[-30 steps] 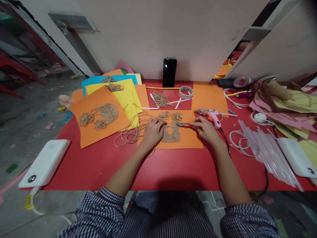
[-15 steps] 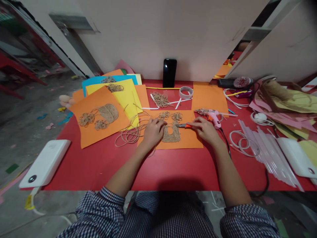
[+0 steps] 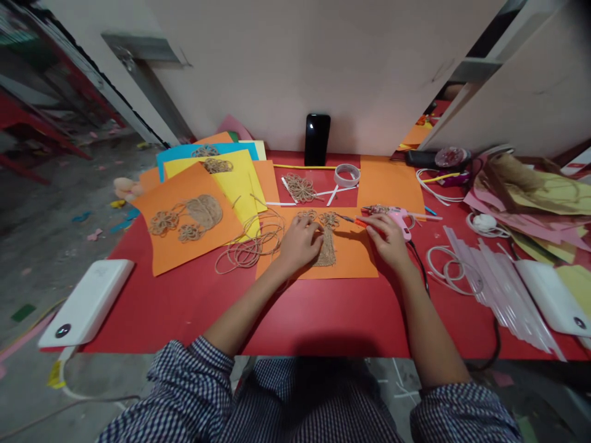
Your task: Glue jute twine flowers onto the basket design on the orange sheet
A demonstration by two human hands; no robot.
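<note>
Worktable seen from above, with both hands at work; the right hand [image 3: 386, 239] grasps an orange-handled cutter [image 3: 361, 223], its slim metal tip directed leftward to the margin of a looped twine rosette [image 3: 329, 219], contact being too small to tell; the left hand [image 3: 301, 246] lies with bent fingers over the coiled twine panel [image 3: 327, 253], hiding much of it, and whether it grips or merely presses cannot be told. The panel lies between the two hands, upon an orange sheet [image 3: 355, 261]; the sheet's near edge runs just below the hands, and from there a broad span of red tabletop [image 3: 332, 307] reaches the table's near edge between the forearms, leaving room for movement toward the body. Left of the left hand, loose twine [image 3: 247, 247] overlaps the sheet's left edge; just beyond the right hand, a pink glue gun [image 3: 399, 216] limits room on that side; farther right lie translucent glue sticks [image 3: 501, 295]. Beyond the hands stand a roll of tape [image 3: 347, 176] and an upright smartphone [image 3: 317, 140], its screen dark; well left of the left hand, a white power bank [image 3: 87, 301] bears a round display, its reading too small to tell.
</note>
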